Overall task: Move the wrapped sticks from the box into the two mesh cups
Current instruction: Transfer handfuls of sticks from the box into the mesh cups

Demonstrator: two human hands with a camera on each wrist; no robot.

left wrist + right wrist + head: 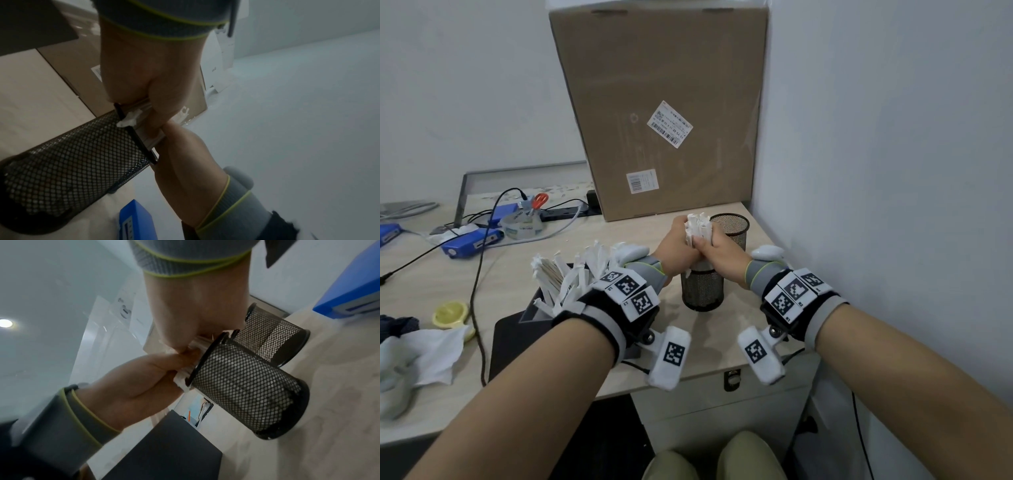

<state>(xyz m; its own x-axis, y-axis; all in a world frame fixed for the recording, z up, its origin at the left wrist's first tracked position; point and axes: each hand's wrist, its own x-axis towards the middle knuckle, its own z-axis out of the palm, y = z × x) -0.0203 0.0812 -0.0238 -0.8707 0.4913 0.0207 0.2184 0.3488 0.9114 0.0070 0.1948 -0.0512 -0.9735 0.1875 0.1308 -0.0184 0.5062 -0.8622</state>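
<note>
Both hands clasp one bundle of wrapped sticks from opposite sides — the left hand and the right hand each curl their fingers around it. The bundle's lower end sits inside the near mesh cup, near the desk's right edge. The far mesh cup stands just behind, toward the right back corner. More sticks fan out of the dark box — left of the cups, near the front edge.
</note>
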